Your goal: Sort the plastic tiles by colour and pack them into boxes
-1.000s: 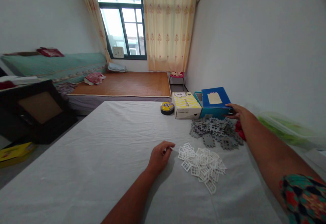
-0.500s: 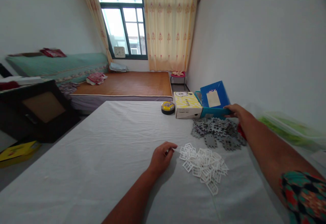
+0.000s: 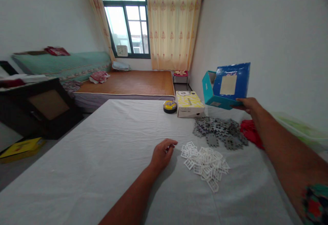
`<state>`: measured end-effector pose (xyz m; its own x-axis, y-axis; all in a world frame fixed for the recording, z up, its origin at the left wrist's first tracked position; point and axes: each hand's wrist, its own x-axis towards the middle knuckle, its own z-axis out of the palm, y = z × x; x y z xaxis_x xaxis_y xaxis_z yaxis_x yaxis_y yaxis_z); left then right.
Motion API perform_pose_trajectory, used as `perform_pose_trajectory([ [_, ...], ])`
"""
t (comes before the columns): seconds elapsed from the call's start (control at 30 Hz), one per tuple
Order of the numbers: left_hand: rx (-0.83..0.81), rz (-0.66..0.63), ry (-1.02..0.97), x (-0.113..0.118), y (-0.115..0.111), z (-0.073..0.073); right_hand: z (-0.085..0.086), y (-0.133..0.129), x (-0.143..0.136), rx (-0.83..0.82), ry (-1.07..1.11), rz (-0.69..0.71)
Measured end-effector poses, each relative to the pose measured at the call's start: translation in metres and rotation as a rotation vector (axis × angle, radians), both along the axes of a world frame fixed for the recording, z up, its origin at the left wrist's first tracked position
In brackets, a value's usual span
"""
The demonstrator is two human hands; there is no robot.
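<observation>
My right hand grips the lower right edge of a blue cardboard box, lifted above the table at the right. The box's lid is open and has a pale rectangular patch on it. My left hand rests on the white cloth, fingers curled and pressed together; what they may hold is hidden. Just right of it lies a loose pile of small white lattice pieces. Behind those spreads a heap of grey interlocking pieces, below the lifted box.
A yellow and white box stands at the table's far edge, next to a round black and yellow tin. Red material lies by my right forearm. A green item in clear plastic is at the right, near the wall.
My right hand has raised the blue box off the table and moved it right, away from the yellow and white box. More red material shows. My left hand has stayed nearly in place.
</observation>
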<state>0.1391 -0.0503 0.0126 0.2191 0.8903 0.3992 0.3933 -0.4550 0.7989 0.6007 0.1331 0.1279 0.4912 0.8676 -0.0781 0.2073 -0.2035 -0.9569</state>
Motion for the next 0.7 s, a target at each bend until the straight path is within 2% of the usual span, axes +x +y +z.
perform_pose_trajectory([
  [0.07,0.058,0.063,-0.017,-0.002,0.001,0.009,0.012,-0.018,-0.018,0.102,0.042,0.057],
  [0.17,0.158,0.215,-0.103,-0.008,0.004,0.038,0.013,-0.06,-0.076,0.19,0.133,0.231],
  [0.3,0.19,0.401,-0.241,-0.03,0.002,0.086,-0.013,-0.135,-0.181,0.138,0.195,0.489],
  [0.37,0.159,0.433,-0.247,-0.045,-0.003,0.097,-0.029,-0.17,-0.22,0.076,0.24,0.566],
  [0.43,0.105,0.455,-0.208,-0.062,-0.011,0.095,-0.043,-0.197,-0.243,0.01,0.26,0.618],
  [0.53,-0.035,0.435,-0.162,-0.084,-0.023,0.073,-0.055,-0.219,-0.253,-0.082,0.198,0.707],
  [0.63,-0.151,0.374,-0.177,-0.1,-0.032,0.055,-0.048,-0.223,-0.251,-0.086,0.039,0.732],
  [0.7,-0.099,0.418,-0.168,-0.105,-0.038,0.059,-0.033,-0.224,-0.251,0.015,-0.067,0.661],
])
